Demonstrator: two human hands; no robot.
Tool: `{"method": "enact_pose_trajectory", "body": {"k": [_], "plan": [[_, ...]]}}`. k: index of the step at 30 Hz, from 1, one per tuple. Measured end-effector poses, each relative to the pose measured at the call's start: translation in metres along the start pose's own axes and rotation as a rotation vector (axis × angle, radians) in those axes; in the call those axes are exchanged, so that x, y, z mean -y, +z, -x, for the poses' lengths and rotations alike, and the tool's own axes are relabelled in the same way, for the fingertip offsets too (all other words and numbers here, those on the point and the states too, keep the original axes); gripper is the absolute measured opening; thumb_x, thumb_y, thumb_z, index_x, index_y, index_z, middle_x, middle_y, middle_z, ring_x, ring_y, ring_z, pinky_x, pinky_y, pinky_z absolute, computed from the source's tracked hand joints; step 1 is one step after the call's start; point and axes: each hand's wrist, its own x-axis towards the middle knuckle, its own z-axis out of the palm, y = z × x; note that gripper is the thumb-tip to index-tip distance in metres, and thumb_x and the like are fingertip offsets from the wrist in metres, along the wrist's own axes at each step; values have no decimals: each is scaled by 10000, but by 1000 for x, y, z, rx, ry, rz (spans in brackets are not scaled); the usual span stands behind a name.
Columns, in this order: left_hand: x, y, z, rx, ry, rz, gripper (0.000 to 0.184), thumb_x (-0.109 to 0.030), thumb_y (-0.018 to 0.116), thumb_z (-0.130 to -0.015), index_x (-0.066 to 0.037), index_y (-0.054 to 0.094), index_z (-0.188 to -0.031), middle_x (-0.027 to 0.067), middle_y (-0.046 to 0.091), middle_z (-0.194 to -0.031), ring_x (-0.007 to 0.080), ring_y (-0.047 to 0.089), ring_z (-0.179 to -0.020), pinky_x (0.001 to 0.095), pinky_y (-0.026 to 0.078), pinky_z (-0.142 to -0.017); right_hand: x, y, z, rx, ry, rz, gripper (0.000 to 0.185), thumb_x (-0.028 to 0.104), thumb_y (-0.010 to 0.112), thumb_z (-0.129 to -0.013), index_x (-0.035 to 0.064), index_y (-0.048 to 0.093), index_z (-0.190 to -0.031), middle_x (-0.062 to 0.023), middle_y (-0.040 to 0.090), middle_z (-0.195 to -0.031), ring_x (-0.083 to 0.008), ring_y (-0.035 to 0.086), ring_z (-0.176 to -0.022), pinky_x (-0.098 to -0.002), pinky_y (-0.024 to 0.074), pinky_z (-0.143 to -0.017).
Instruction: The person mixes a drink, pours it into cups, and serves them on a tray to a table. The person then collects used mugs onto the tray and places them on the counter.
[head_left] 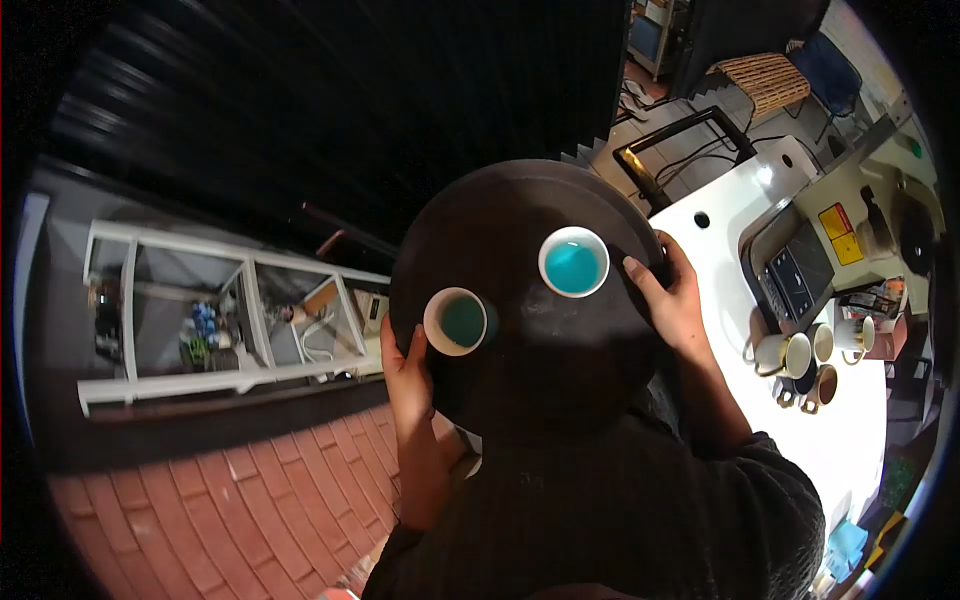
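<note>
A round dark tray (530, 380) is held level between my two hands. My left hand (408, 375) grips its left edge, the thumb over the rim close to a white cup (456, 321) with dark teal liquid. My right hand (672, 295) grips the right edge, thumb on top, near a second white cup (573, 262) holding bright turquoise liquid. Both cups stand upright on the tray, apart from each other. The fingers beneath the tray are mostly hidden.
On the right a white counter (740, 370) bears several mugs (785, 354) and a sink-like recess with a dark device (787, 283). A white shelf frame (250, 315) stands at the left above brick-patterned floor (250, 500). A wicker seat (762, 82) is at the top right.
</note>
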Motion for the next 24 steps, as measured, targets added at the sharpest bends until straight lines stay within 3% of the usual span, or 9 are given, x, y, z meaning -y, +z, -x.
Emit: {"method": "enact_pose_trajectory", "body": {"k": [13,17,21,24], "plan": [[-18,145,-271,248,9,-277,475,-122,545,-961,8,388,-1390,127,545,-1292,216,517,-1175,329,375,-1014,12,-3,-181,-393,28,60,543,223,698,-863,-84,483,-1257,-174,627,-1112,-206,604,-1010,-311,485,-874],[-3,194,-377,537,64,-301,452,-116,542,-963,15,402,-1372,129,554,-1282,212,523,-1166,327,385,-1005,3,9,-222,-676,62,106,589,265,705,-863,-69,481,-1292,-184,622,-1153,-229,604,-1051,-327,464,-924],[-18,254,-450,819,-39,-179,441,-77,566,-943,16,425,-1351,118,579,-1246,182,531,-1147,305,396,-986,20,22,-250,-851,132,12,556,246,703,-865,-61,497,-1281,-154,627,-1140,-196,602,-1021,-317,461,-910],[-19,302,-491,909,25,-259,438,-85,570,-945,18,429,-1347,124,578,-1247,185,535,-1139,305,403,-978,21,27,-270,-1023,116,59,517,222,699,-868,-54,510,-1262,-132,632,-1108,-179,598,-993,-309,465,-885]]}}
